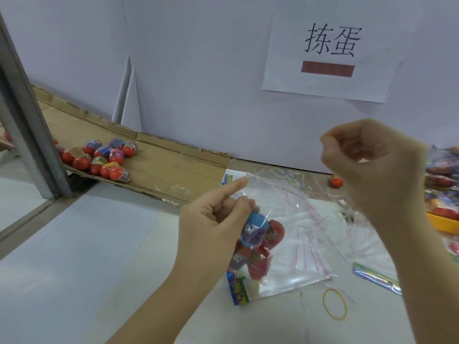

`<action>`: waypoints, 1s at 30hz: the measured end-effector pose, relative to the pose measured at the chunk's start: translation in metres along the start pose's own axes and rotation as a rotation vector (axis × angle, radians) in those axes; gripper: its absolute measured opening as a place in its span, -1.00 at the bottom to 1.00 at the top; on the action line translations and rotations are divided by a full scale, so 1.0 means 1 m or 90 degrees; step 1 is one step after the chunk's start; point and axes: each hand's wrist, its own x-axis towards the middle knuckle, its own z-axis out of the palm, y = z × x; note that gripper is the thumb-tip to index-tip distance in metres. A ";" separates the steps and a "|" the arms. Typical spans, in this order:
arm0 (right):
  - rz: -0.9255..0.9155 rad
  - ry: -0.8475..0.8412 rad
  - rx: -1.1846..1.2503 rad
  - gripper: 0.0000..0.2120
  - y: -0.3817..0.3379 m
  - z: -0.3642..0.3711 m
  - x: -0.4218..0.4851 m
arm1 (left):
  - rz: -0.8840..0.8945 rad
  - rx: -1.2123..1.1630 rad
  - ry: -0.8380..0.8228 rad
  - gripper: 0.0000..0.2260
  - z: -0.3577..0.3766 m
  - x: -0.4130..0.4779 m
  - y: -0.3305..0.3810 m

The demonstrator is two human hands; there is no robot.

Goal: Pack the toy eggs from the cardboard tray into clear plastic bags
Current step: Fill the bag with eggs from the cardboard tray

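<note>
At the far left stood a grey metal post (27,120), and just behind it a flat brown cardboard tray (161,167) sloped along the white wall with a cluster of loose red toy eggs in coloured wrappers (104,157) lying at its left end. On the white table (74,269) nearer to me, the person's left hand (213,227) gripped the neck of a clear plastic bag (280,214), its forefinger stuck out along the bag's open flap. Inside that bag sat a blue-topped egg (255,227), several red ones and a bright printed card, the bag's bottom resting on the table. Under and to the right of it lay a fanned stack of empty clear bags with red dotted strips (313,247), and near that a yellow rubber band (334,304). One stray orange-red egg (337,181) sat by the wall. The right hand (372,165) was raised well apart from the left, its fingers curled round a wisp of thin clear film (363,160). At the right edge was a heap of filled bags (442,184) above a yellow tub (444,222).
</note>
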 end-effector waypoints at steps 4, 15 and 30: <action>-0.027 -0.219 0.037 -0.94 -0.016 0.008 -0.007 | 0.023 0.026 0.013 -0.68 0.002 -0.002 -0.002; -0.159 -0.219 -0.202 -0.85 -0.027 0.033 -0.019 | 0.104 0.152 0.005 -0.57 0.002 -0.004 -0.003; -0.106 -0.204 -0.091 -0.92 -0.019 0.020 -0.014 | 0.053 0.090 0.039 -0.67 -0.001 -0.002 -0.008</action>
